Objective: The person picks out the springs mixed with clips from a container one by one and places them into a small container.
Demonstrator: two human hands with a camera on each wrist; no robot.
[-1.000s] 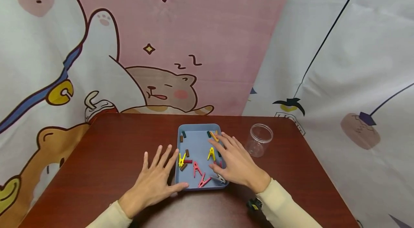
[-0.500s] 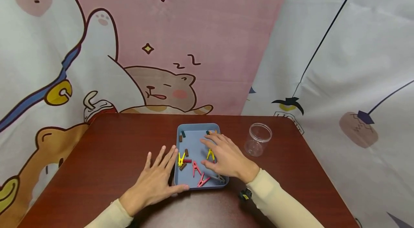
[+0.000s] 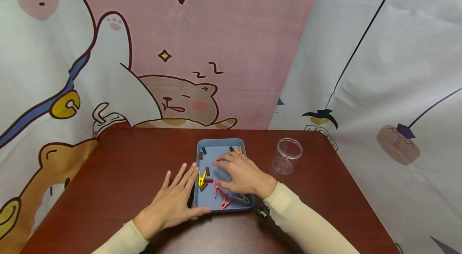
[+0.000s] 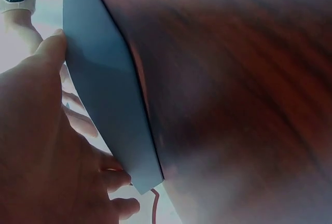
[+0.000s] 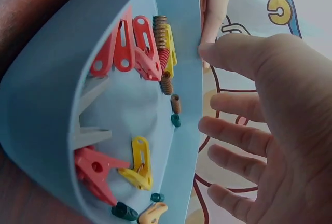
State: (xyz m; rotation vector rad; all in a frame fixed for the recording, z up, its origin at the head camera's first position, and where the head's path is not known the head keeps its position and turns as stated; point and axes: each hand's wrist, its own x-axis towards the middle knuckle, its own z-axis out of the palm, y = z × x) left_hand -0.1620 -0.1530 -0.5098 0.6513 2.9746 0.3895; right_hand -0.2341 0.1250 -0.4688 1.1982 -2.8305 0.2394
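My left hand (image 3: 169,208) lies along the near-left side of the blue tray (image 3: 219,146), fingers straight and spread, thumb at its front edge. In the left wrist view, fingertips reach the tray's wall (image 4: 106,79). Over the tray's right half hovers my right hand (image 3: 247,176), fingers relaxed and slightly bent, holding nothing. Inside are plastic clothespins: yellow (image 3: 201,180), pink (image 3: 225,202), grey (image 3: 242,198) and a yellow-orange one (image 3: 237,150) at the far right. Small coiled pieces in brown (image 5: 166,84), red (image 5: 164,58) and dark green (image 5: 124,211) lie among them. My right hand covers another yellow clothespin (image 5: 139,167) in the head view.
A clear, open-topped jar (image 3: 286,158) stands on the brown table (image 3: 144,158), right of the tray. Behind the table hangs a cloth (image 3: 245,45) printed with cartoon animals. A dark device (image 3: 264,210) sits below the right wrist.
My right hand has moved left across the tray, uncovering the yellow-orange clothespin at the far right and covering the yellow one near the middle. My left hand stays at the tray's side.
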